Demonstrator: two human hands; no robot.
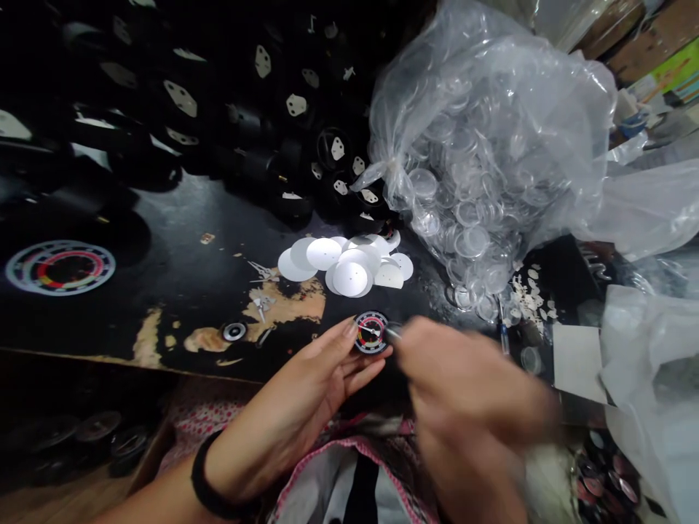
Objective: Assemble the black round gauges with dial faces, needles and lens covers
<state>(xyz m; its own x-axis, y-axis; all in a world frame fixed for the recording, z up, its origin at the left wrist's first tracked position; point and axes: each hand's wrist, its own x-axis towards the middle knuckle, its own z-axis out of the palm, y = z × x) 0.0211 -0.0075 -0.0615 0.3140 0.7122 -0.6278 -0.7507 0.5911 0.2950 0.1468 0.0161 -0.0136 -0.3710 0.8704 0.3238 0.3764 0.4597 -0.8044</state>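
A small round gauge (pixel 372 332) with a black dial, red and yellow markings and a white pointer is held upright by my left hand (pixel 328 356), the thumb on its rim and fingers beneath. My right hand (pixel 464 378) is closed and smeared by motion just right of the dial. A thin greyish tip (pixel 393 332) shows between that hand and the gauge, but what it belongs to is hidden. Beyond the gauge lies a pile of white round discs (pixel 350 278). Several loose pointers (pixel 263 302) rest to the left, near a small black ring-shaped part (pixel 234 332).
A clear plastic bag (pixel 480 145) full of transparent round covers stands at the back right. Many black housings (pixel 262 145) crowd the back. Large printed dials (pixel 60 268) lie at far left. Small white pieces (pixel 532 298) and a pale card (pixel 577 360) are on the right.
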